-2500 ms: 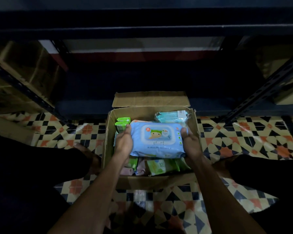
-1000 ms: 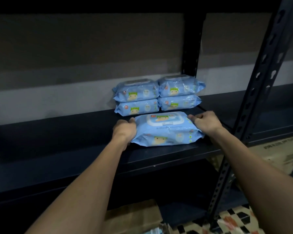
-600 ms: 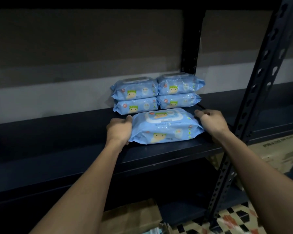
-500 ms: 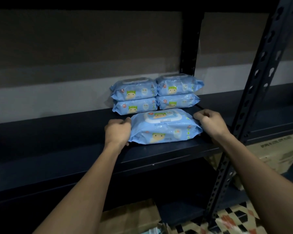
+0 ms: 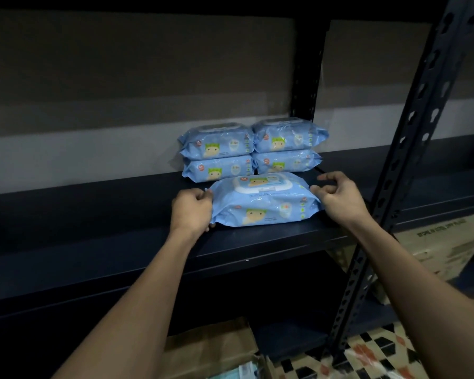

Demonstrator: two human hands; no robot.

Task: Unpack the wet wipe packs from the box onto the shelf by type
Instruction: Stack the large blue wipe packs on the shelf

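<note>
The pack (image 5: 266,199) now lies flat on the shelf (image 5: 121,242), just in front of the four matching blue packs (image 5: 251,149) stacked two by two against the back. Two and a half seconds ago it was held over the box on the floor; a second ago it was already on the shelf with both hands clamped on its ends. Since half a second ago the right hand (image 5: 337,199) has come off: its fingers are loosely curled, close to the right end of the pack but holding nothing, with a sliver of dark shelf between fingertips and wrapper. The left hand (image 5: 193,212) still pinches the crimped left end, fingers curled round it.

Judged from this, the placing is all but done and the release has begun. The pack sits with its own kind, so the sorting holds. Only the left hand's letting go remains before the next trip to the box (image 5: 211,348), whose corner shows at the bottom with more packs left inside.

The pack's long axis runs left to right, roughly parallel to the shelf's front edge, perhaps turned very slightly. Its white flip lid (image 5: 262,184) faces up and lies toward the back, and the printed face panel looks out at the person, matching the stacked ones behind.
</note>
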